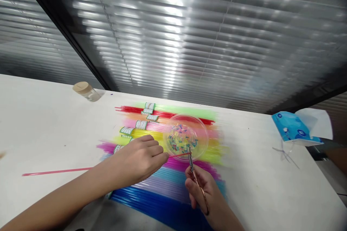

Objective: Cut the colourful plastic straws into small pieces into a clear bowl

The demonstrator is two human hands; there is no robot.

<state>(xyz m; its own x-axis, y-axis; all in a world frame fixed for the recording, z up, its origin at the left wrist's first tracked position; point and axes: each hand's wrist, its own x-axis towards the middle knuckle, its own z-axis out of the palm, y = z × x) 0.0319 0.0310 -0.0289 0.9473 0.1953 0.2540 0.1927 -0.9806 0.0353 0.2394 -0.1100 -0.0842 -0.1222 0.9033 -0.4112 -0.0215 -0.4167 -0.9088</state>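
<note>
My left hand is closed around a long red straw, which sticks out on both sides of the fist. In my right hand is a pair of scissors with copper-coloured handles. Its blades meet the straw's right end above a round clear plastic bowl. Small cut pieces in several colours lie in the bowl. Beneath bowl and hands, bundles of straws are spread in coloured rows, from green and red at the back to dark blue in front.
A clear jar with a beige lid is at the back left of the white table. To the right lie a blue tissue pack and a thin tied strip. Window blinds rise behind the table's far edge.
</note>
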